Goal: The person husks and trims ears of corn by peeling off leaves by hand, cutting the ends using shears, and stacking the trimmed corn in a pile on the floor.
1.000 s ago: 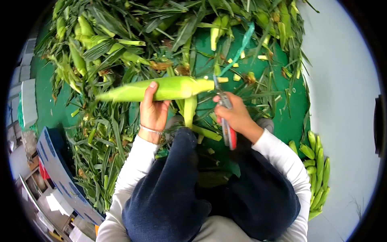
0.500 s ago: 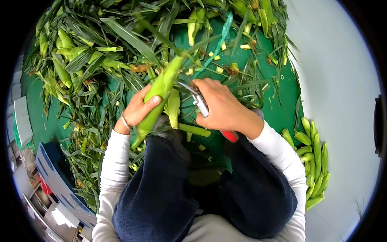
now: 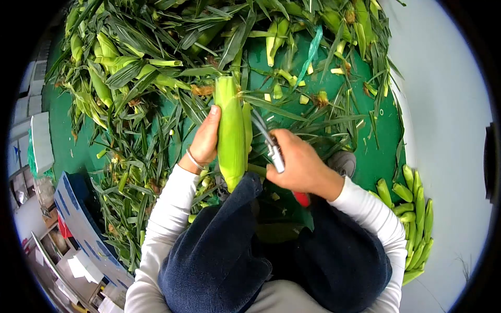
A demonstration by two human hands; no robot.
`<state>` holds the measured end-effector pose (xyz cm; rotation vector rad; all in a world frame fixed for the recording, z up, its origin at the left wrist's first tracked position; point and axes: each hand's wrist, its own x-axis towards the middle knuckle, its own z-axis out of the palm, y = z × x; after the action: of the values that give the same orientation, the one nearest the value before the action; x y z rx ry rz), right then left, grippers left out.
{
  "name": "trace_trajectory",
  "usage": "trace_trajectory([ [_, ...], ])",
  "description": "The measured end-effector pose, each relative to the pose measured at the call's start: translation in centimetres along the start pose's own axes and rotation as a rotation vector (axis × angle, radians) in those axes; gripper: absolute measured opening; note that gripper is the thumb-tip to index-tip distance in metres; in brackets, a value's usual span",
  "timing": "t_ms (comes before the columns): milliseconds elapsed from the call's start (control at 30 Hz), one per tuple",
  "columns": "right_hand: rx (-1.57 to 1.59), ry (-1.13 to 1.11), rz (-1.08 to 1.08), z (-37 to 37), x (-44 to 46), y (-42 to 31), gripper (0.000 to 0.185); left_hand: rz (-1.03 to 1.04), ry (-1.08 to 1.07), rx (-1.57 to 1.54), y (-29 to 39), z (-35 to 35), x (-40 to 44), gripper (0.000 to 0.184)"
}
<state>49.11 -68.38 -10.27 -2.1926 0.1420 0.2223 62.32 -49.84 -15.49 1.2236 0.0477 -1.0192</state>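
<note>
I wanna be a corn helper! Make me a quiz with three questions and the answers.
1. True or false: the left hand holds a corn ear.

2. What does the right hand hold?
A) a broom
B) clippers
C) a spoon

3. Fill in: the small pile of ears at the picture's edge lies beside the person's ____ sleeve.

Key: 1. True. 2. B. 3. Right.

Left hand and right hand both gripped, near each other yet apart.
The left thumb pointed forward along the grip; the right hand curled nearly into a fist, its back turned upward. The left forearm and right forearm, white-sleeved, reached forward and angled inward.
</note>
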Motion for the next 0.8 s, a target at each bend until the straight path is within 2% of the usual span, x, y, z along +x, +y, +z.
trace_trajectory([
  [33, -0.058, 0.059, -0.042, 0.6, 0.2, -0.1, 0.05, -0.016, -0.135, 0.002, 0.3, 0.2, -0.1, 0.057],
  [67, -0.116, 0.119, -0.08, 1.0, 0.4, -0.2, 0.05, 0.069, -0.161, 0.079, -0.6, 0.3, 0.4, 0.059],
  [167, 0.024, 0.257, -0.022, 0.2, 2.0, -0.2, 0.044, 0.207, -0.234, 0.217, -2.4, 3.2, -0.8, 0.067],
  [200, 0.071, 0.25, 0.099, -1.0, 2.6, 0.0, 0.041, 0.161, -0.302, 0.251, -2.6, 3.4, -1.1, 0.065],
  [267, 0.16, 0.394, 0.041, -3.4, 2.8, 0.5, 0.038, 0.037, -0.352, 0.202, -1.7, 3.7, -2.3, 0.065],
  [300, 0.271, 0.317, 0.151, -4.3, 2.1, 0.2, 0.044, 0.08, -0.367, 0.22, -1.3, 3.6, -2.5, 0.067],
  [400, 0.331, 0.205, -0.031, -4.1, -0.5, 1.4, 0.053, 0.244, -0.376, 0.272, -0.3, 2.9, -2.5, 0.072],
  [467, 0.202, 0.051, -0.111, -4.4, -1.5, 1.6, 0.063, 0.361, -0.363, 0.31, 0.1, 2.6, -2.2, 0.07],
  [500, 0.16, 0.048, -0.194, -4.3, -1.7, 1.6, 0.064, 0.341, -0.319, 0.256, 0.3, 2.7, -2.3, 0.07],
  [600, 0.041, 0.109, -0.392, -4.3, -1.3, 0.6, 0.062, 0.252, -0.409, 0.166, 1.1, 2.0, -2.5, 0.063],
  [633, 0.002, 0.141, -0.446, -4.3, -1.1, 0.2, 0.059, 0.279, -0.395, 0.231, 1.0, 2.2, -2.6, 0.06],
  [733, 0.0, 0.109, -0.404, -3.9, -0.9, -0.1, 0.059, 0.13, -0.459, 0.212, 0.7, 2.9, -2.6, 0.059],
  [800, 0.201, 0.16, -0.205, -3.8, -1.3, -0.9, 0.048, 0.021, -0.506, 0.078, -0.6, 3.3, -2.6, 0.058],
])
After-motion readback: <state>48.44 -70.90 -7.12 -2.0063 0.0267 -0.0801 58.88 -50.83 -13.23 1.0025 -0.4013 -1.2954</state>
